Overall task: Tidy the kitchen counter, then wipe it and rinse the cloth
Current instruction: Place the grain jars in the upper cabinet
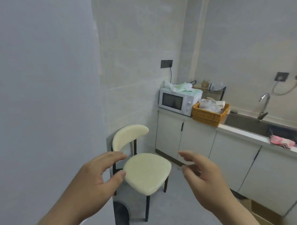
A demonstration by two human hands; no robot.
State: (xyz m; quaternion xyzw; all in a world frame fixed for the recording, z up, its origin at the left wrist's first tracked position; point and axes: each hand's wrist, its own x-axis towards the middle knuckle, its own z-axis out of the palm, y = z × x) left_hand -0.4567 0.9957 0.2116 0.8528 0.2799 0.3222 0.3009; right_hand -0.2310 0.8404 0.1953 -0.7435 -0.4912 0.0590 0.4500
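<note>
Head view: both hands are raised in front of the person, apart from each other and holding nothing. The left hand [96, 180] has its fingers loosely spread and gently curved, thumb set apart from them. The right hand [204, 180] is likewise relaxed, fingers and thumb parted with nothing between them. Beyond the hands stands a cream chair [147, 172] on dark legs, on the floor near the wall corner. A frying pan [122, 217] shows at the lower edge, below the chair. The table [245, 133] runs along the right wall above white cabinet doors [195, 140], well apart from both hands. At its far end sits a white microwave [176, 102] with a crumpled pale towel [179, 86] on top. Just beside the microwave is a wicker basket [208, 117] holding folded fabrics. Next comes the sink [248, 124], with a chrome faucet [264, 106] at its back edge. A crumpled pink cloth [281, 142] lies on the front edge of the table at the sink's near end. A dark wall socket [166, 63] is mounted above the microwave.
</note>
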